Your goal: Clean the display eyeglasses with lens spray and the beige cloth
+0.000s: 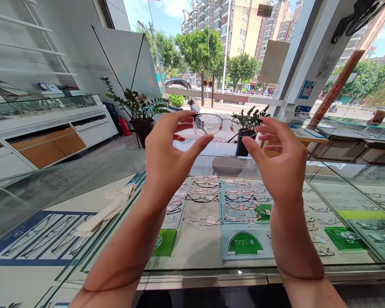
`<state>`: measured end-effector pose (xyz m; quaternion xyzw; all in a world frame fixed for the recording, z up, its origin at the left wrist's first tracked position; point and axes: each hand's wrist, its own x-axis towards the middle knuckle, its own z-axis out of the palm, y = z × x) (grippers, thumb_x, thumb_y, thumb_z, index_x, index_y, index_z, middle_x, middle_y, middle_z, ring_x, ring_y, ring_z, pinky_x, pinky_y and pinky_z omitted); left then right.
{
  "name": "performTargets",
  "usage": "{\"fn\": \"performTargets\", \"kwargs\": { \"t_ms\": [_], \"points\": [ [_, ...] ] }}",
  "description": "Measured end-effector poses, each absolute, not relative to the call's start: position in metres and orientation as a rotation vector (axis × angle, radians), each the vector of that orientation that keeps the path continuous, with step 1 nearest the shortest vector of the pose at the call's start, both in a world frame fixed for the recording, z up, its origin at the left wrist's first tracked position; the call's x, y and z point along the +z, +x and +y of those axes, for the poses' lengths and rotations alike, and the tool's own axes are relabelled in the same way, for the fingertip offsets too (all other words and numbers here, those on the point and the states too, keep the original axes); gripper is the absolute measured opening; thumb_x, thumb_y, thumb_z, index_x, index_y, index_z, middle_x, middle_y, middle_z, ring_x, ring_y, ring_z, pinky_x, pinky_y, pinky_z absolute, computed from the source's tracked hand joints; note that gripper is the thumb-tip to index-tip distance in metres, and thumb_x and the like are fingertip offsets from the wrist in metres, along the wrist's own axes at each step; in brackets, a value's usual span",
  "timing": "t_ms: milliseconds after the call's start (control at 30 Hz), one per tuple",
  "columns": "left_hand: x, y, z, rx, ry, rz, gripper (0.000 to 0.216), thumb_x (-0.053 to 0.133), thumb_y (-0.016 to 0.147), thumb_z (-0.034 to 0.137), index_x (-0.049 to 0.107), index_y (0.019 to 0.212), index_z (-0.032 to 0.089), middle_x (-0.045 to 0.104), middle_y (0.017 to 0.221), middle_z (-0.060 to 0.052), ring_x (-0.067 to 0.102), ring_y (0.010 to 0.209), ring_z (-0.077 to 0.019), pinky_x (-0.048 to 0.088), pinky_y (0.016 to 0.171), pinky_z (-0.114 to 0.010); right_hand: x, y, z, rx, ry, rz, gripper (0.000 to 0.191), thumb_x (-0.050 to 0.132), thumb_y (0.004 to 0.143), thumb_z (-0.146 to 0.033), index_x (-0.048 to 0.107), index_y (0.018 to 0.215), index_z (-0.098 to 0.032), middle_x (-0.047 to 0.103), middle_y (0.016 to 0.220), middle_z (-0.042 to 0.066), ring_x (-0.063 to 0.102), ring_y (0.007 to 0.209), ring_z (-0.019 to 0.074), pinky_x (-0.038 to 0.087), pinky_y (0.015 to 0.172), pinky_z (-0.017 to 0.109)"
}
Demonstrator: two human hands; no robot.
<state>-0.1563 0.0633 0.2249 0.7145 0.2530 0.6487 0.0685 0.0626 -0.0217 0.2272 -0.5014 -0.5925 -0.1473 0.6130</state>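
Note:
A pair of eyeglasses [226, 121] with dark upper rims and clear lenses is raised in front of me, above the glass counter. My left hand [171, 147] is closed on its left end, fingers behind the frame and thumb below the left lens. At the other end my right hand [277, 156] grips the right corner, thumb apart below the right lens. The folded-back temples show only in part through and below the lenses. Beneath my forearms, several rows of eyeglasses [205, 197] lie inside the glass display counter [199, 252].
On the counter's left lies a cream cloth [107, 209]. A green MOHOE sign [245, 243] stands inside the case. Beyond are a grey chair [227, 166], potted plants [143, 109], a red fire extinguisher [124, 126] and glass doors [208, 92] facing the street.

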Motion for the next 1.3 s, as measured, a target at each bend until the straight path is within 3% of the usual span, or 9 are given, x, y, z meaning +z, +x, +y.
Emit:
{"fn": "performTargets", "kwargs": {
  "t_ms": [467,600,800,1000,1300],
  "points": [
    [0.220,-0.151,0.077,1.932,2.068,0.730,0.063,0.088,0.082,0.070,0.073,0.128,0.031,0.079,0.123,-0.009,0.075,0.117,-0.0312,0.067,0.088,-0.044,0.227,0.047,-0.029,-0.414,-1.108,-1.360,0.045,0.082,0.096,-0.042,0.070,0.139,-0.036,0.077,0.129,0.009,0.074,0.114,0.0336,0.068,0.093,0.054],
    [0.218,-0.150,0.079,2.006,2.095,0.715,0.065,0.086,0.084,0.071,0.070,0.133,0.032,0.076,0.129,-0.010,0.073,0.123,-0.0334,0.066,0.091,-0.046,0.226,0.047,-0.028,-0.388,-1.092,-1.359,0.041,0.077,0.099,-0.043,0.070,0.138,-0.036,0.077,0.131,0.008,0.076,0.110,0.0311,0.068,0.091,0.052],
    [0.215,-0.146,0.080,2.178,2.147,0.742,0.066,0.089,0.082,0.069,0.069,0.135,0.035,0.074,0.133,-0.009,0.071,0.127,-0.0363,0.064,0.099,-0.052,0.226,0.054,-0.022,-0.260,-1.003,-1.321,0.031,0.056,0.110,-0.046,0.073,0.133,-0.034,0.078,0.123,0.008,0.078,0.106,0.0280,0.068,0.087,0.048],
    [0.214,-0.144,0.076,2.189,2.206,0.733,0.063,0.089,0.084,0.064,0.069,0.136,0.036,0.073,0.133,-0.009,0.070,0.128,-0.0371,0.064,0.100,-0.054,0.227,0.064,-0.010,-0.128,-0.905,-1.320,0.029,0.058,0.109,-0.049,0.074,0.123,-0.029,0.079,0.114,0.007,0.078,0.092,0.0219,0.068,0.083,0.042],
    [0.214,-0.144,0.073,2.203,2.205,0.772,0.062,0.087,0.084,0.067,0.069,0.135,0.035,0.075,0.130,-0.008,0.071,0.128,-0.0365,0.065,0.098,-0.052,0.225,0.075,-0.001,-0.085,-0.891,-1.360,0.033,0.057,0.110,-0.052,0.072,0.129,-0.030,0.081,0.113,0.006,0.080,0.094,0.0224,0.067,0.080,0.041]
  ]
}}
